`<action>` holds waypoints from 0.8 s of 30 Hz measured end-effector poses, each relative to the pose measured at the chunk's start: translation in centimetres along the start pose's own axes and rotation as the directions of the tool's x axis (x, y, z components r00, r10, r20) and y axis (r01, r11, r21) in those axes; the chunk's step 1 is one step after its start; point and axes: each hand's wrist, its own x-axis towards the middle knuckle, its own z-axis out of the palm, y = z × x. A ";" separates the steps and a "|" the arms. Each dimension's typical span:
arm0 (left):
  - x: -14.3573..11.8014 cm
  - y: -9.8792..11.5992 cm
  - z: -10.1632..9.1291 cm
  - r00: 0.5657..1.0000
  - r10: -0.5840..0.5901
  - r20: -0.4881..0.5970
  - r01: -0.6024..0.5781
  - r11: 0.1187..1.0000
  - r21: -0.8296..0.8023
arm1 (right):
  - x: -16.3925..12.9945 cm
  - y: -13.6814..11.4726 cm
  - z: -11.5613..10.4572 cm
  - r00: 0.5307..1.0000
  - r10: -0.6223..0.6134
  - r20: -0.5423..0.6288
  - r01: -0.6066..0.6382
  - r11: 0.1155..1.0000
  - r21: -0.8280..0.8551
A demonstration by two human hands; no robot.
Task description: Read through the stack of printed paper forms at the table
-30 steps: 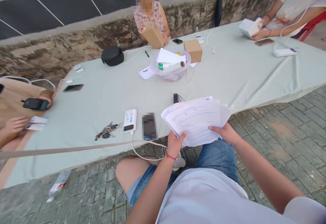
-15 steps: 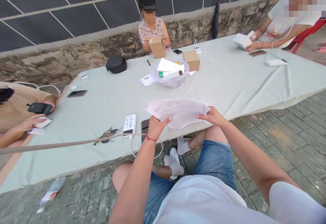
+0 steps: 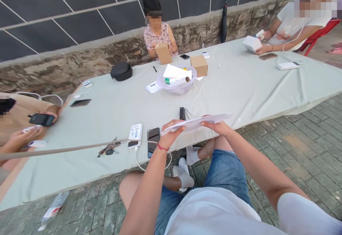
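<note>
A thin stack of white paper sheets (image 3: 196, 122) is held between my two hands, tipped so that it shows nearly edge-on. My left hand (image 3: 171, 133) pinches the left end, thumb on the near side. At the other end my right hand (image 3: 217, 126) grips the sheets the same way. Just beyond the paper lies a small black object (image 3: 182, 113), its kind unclear. Beside my left wrist are a dark phone (image 3: 153, 143) and a white power bank (image 3: 135, 135) with a cable. A bunch of keys (image 3: 109, 147) lies farther left.
A plastic basin (image 3: 177, 88) with papers and a roll stands mid-table, near a cardboard box (image 3: 199, 66) and a black case (image 3: 121, 71). Co-workers sit left, opposite and right, handling items. A cord crosses from the left to my wrist. A bottle (image 3: 55, 208) lies on the paving.
The sheets have tilted from facing me to nearly edge-on, which uncovers the small black object behind them. Both hands keep their hold.
</note>
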 end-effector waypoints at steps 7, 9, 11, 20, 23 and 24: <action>-0.1 -2.2 -0.8 0.993 -0.115 -0.036 0.115 0.993 0.005 | 0.9 0.6 -0.3 0.996 -0.052 0.079 0.054 0.998 -0.026; -0.4 -2.5 -0.1 0.996 -0.067 -0.065 0.067 0.998 0.002 | 0.8 0.8 0.0 0.998 -0.053 0.037 0.054 0.999 -0.010; -0.5 -2.6 0.8 0.996 -0.013 -0.090 0.013 1.000 0.002 | 0.6 1.2 0.4 0.999 -0.047 -0.016 0.047 0.998 0.037; -2.0 -2.5 1.9 0.995 -0.067 -0.069 0.064 0.997 -0.046 | -0.3 3.6 0.8 0.995 0.089 0.045 -0.094 0.990 0.108; -2.4 -2.1 2.2 0.990 -0.100 -0.103 0.089 0.990 -0.105 | -0.3 3.2 1.1 0.994 0.106 0.007 -0.106 0.989 0.101; -2.6 -1.9 2.4 0.985 -0.114 -0.130 0.096 0.986 -0.139 | -0.4 3.0 1.1 0.994 0.109 0.001 -0.109 0.989 0.101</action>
